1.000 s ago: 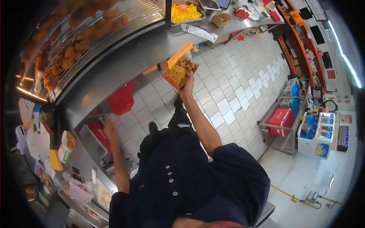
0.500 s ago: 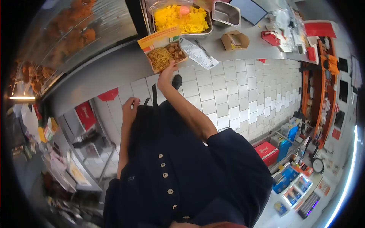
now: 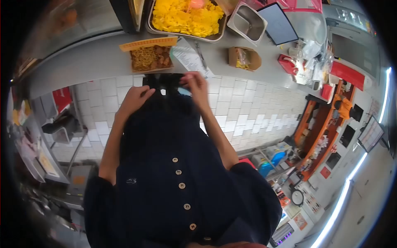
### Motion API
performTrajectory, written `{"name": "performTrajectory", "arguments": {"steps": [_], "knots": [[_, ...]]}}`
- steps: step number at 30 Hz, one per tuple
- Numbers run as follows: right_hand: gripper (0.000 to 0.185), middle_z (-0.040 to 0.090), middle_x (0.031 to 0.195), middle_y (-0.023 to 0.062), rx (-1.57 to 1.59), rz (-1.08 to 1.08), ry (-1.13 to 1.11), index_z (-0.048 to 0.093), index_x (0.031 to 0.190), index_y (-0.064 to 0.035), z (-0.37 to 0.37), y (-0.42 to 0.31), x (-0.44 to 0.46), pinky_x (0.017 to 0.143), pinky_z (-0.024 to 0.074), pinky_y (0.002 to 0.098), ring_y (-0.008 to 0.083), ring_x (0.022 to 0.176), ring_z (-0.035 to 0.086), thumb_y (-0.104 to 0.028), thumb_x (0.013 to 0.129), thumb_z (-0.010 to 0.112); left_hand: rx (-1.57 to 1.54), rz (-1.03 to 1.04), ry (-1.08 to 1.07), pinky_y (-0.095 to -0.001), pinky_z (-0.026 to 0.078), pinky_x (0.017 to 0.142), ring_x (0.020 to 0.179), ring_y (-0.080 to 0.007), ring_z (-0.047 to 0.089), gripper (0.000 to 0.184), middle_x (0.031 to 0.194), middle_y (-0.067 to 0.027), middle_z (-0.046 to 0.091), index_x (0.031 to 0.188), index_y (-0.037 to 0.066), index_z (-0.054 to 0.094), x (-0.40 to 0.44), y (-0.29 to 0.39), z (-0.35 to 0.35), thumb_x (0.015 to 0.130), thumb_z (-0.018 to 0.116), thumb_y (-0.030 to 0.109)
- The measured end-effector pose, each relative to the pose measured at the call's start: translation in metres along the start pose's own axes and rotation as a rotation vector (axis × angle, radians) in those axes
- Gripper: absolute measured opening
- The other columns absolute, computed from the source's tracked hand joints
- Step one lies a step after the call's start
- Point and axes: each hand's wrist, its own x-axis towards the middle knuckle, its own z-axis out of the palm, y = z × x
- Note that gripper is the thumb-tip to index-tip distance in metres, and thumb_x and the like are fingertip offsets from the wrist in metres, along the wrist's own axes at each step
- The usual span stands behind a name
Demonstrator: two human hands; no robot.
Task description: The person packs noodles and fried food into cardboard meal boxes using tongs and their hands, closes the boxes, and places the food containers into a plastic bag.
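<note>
An open box of noodles and meat pieces (image 3: 151, 58) rests on the steel counter (image 3: 99, 60), its lid folded back. My left hand (image 3: 138, 98) hovers below the box at the counter's front edge, fingers apart and empty. To the right, my right hand (image 3: 197, 86) is raised by the edge with its fingers curled and slightly blurred; whether anything small is between them cannot be made out. Beside the box lie a printed paper slip (image 3: 191, 57) and a pen (image 3: 200, 53).
Behind the slip stands a tray of yellow food (image 3: 186, 18). Further right are an empty metal pan (image 3: 248, 24), a tablet (image 3: 276, 24), a small cardboard box (image 3: 244, 58) and plastic bags (image 3: 312, 58). Orange shelves (image 3: 316, 128) stand at the right.
The noodle box has gone from my right hand onto the counter. My right hand has drawn back from it, and my left hand has come up to the counter edge. The view has shifted.
</note>
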Motion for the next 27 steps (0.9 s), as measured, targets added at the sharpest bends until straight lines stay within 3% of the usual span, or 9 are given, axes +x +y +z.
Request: {"name": "performTrajectory", "arguments": {"steps": [3,6,9,11,14,18,21,23,27], "knots": [[0.02,0.069,0.09,0.0046,-0.368,-0.278,0.39,0.068,0.105,-0.0031,-0.094,-0.014,0.018,0.075,0.0494,0.0278,0.0137,0.08,0.064,-0.021,0.103,0.061,-0.028,0.026,-0.143,-0.0411,0.04,0.059,0.056,-0.0318,0.048,0.04,0.061,-0.0172,0.053,0.081,0.0,0.061,0.024,0.034,0.017,0.099,0.063,0.035],[0.017,0.07,0.093,0.0062,-0.67,-0.306,0.609,0.068,0.105,-0.004,-0.159,-0.059,0.036,0.076,0.0502,0.0299,0.0163,0.081,0.065,-0.019,0.099,0.065,-0.018,0.103,-0.178,-0.0412,0.041,0.06,0.059,-0.0327,0.055,0.035,0.063,-0.0162,0.056,0.083,0.002,0.063,0.044,0.061,0.045,0.098,0.063,0.034],[0.016,0.07,0.097,0.0095,-0.878,-0.392,0.42,0.07,0.105,-0.0057,-0.21,-0.083,0.076,0.078,0.0517,0.033,0.0212,0.086,0.067,-0.014,0.092,0.07,-0.082,0.156,-0.099,-0.0414,0.044,0.064,0.066,-0.0322,0.059,0.033,0.069,-0.0157,0.059,0.087,0.003,0.064,0.063,0.085,0.08,0.097,0.063,0.034],[0.021,0.071,0.102,0.0119,-1.093,-0.575,0.135,0.071,0.105,-0.0079,-0.228,-0.087,0.096,0.081,0.0527,0.0384,0.0281,0.093,0.067,-0.012,0.084,0.073,-0.039,0.121,-0.055,-0.0414,0.046,0.068,0.072,-0.0323,0.061,0.031,0.075,-0.0154,0.062,0.089,0.003,0.065,0.08,0.094,0.111,0.097,0.063,0.033],[0.027,0.07,0.104,0.0117,-1.336,-0.531,-0.124,0.072,0.105,-0.0085,-0.241,-0.087,0.117,0.085,0.053,0.0421,0.0314,0.1,0.066,-0.011,0.079,0.074,0.024,0.162,0.072,-0.0415,0.049,0.076,0.082,-0.0324,0.064,0.027,0.085,-0.0146,0.065,0.094,0.003,0.065,0.096,0.114,0.154,0.097,0.063,0.03],[0.028,0.071,0.109,0.009,-1.334,-0.389,-0.231,0.073,0.108,-0.0093,-0.254,-0.096,0.12,0.086,0.0529,0.0428,0.0335,0.099,0.066,-0.015,0.08,0.076,-0.053,0.079,0.118,-0.0398,0.05,0.084,0.093,-0.0315,0.065,0.023,0.098,-0.0133,0.067,0.1,0.002,0.066,0.102,0.148,0.197,0.097,0.065,0.025],[0.022,0.07,0.099,0.0102,-1.306,-0.632,-0.215,0.073,0.101,-0.0091,-0.254,-0.096,0.123,0.084,0.054,0.0441,0.0322,0.1,0.065,-0.012,0.079,0.071,-0.091,0.052,0.121,-0.0387,0.05,0.085,0.095,-0.0301,0.065,0.022,0.101,-0.0121,0.068,0.104,0.003,0.066,0.099,0.156,0.221,0.098,0.064,0.024],[0.019,0.071,0.091,0.0122,-1.312,-0.546,-0.24,0.074,0.101,-0.008,-0.263,-0.089,0.133,0.082,0.0546,0.0452,0.0344,0.093,0.067,-0.013,0.083,0.07,-0.119,0.009,-0.002,-0.0393,0.05,0.086,0.097,-0.0305,0.066,0.021,0.1,-0.0128,0.069,0.104,0.003,0.066,0.098,0.162,0.23,0.098,0.063,0.024],[0.017,0.072,0.088,0.0155,-1.262,-0.462,-0.274,0.072,0.101,-0.0066,-0.276,-0.106,0.137,0.078,0.0549,0.0433,0.0355,0.086,0.069,-0.011,0.086,0.068,-0.05,0.018,0.111,-0.0399,0.051,0.086,0.097,-0.0308,0.067,0.021,0.101,-0.0127,0.069,0.104,0.004,0.066,0.094,0.163,0.242,0.098,0.064,0.023]]}}
